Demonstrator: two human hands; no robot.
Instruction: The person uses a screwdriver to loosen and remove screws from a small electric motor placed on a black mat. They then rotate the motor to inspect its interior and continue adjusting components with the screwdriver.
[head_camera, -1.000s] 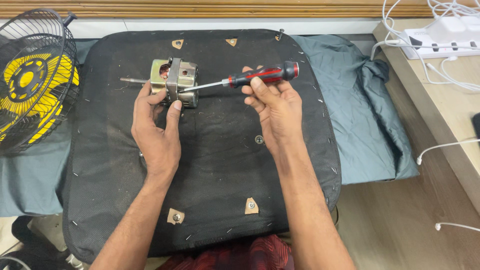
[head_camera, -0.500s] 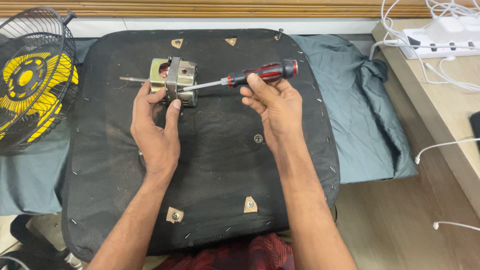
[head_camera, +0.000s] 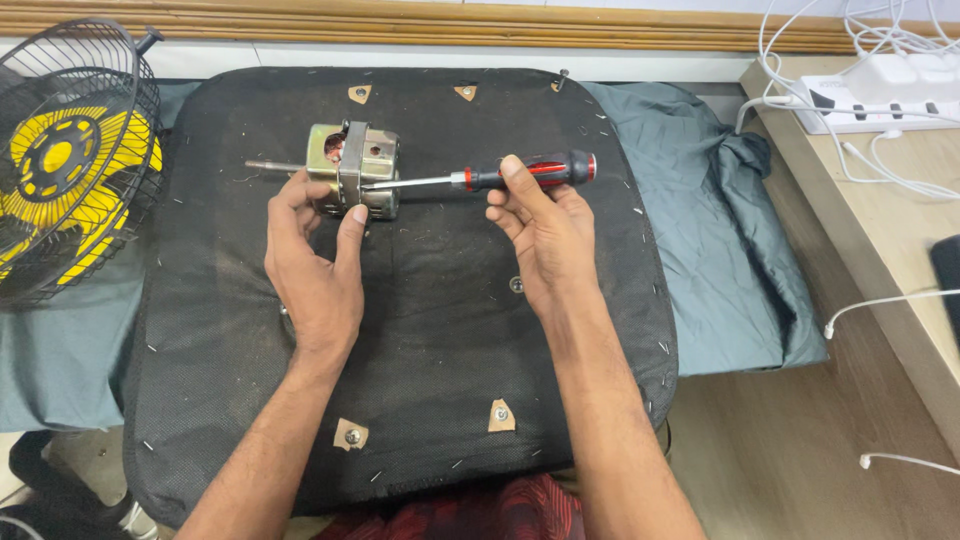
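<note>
A black fabric-covered board (head_camera: 420, 330) lies across my lap and carries the work; I use it as my bench, its underside up, with staples along the rim and small cardboard tabs with screws near its corners. Under it spreads a grey-green cloth (head_camera: 690, 230), showing past the right and left edges. Off the far left corner stands a fan cage (head_camera: 70, 160) with yellow blades inside, set aside out of my reach. To the right runs a wooden counter (head_camera: 880, 230) with a white power strip (head_camera: 880, 90) and loose white cables.

Near the far edge of the board, left of the middle, sits the small metal fan motor (head_camera: 355, 170), its shaft pointing left. My left hand (head_camera: 315, 270) comes up from below and pinches it, thumb on the left side and fingers on the right, so it does not turn or slide, I judge. My right hand (head_camera: 545, 230) is closed around the red-and-black handle of the screwdriver (head_camera: 480, 180), fingertips on top, holding it almost level. Its blade runs left and meets the motor's side by my left fingertips, where I cannot make out the screw itself.
</note>
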